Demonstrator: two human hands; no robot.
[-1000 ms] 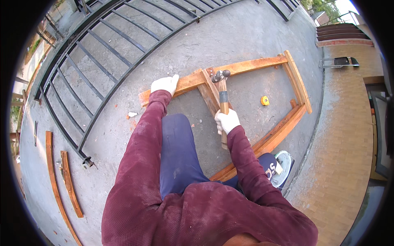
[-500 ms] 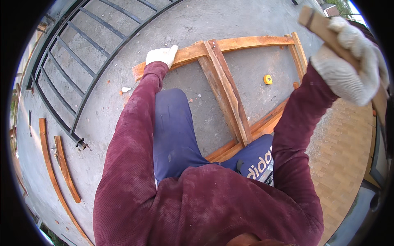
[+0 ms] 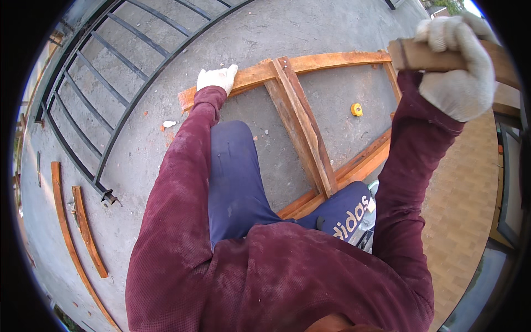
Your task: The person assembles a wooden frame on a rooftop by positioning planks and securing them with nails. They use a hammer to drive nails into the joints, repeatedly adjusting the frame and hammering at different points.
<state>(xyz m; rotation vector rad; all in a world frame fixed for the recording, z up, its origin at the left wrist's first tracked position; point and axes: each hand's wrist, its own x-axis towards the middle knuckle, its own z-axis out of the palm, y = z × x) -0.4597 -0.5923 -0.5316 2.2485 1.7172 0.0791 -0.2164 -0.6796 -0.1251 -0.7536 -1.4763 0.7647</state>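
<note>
My left hand (image 3: 217,78), in a white knit glove, is closed over the left end of the far beam of a wooden frame (image 3: 332,60). The frame lies on the concrete, and a doubled crosspiece (image 3: 304,122) joins its far and near beams. Raised at the upper right, my gloved right hand (image 3: 462,72) is wrapped round a flat wooden bar (image 3: 409,55) with a dark band near its left end. The bar's other end runs out toward the picture's dark rim, so I cannot tell whether anything is fixed there. Inside the frame sits a yellow tape measure (image 3: 357,109).
A black metal railing (image 3: 133,102) lies at the far left. Two narrow wooden strips (image 3: 69,238) rest on the concrete at the left. Small rubble (image 3: 168,124) is scattered near my left forearm. Tan tiled flooring (image 3: 459,221) stretches along the right. My knees are beside the frame.
My right hand has swung slightly left with the wooden bar, which has turned from a steep slant to nearly level. My left hand keeps its hold on the beam.
</note>
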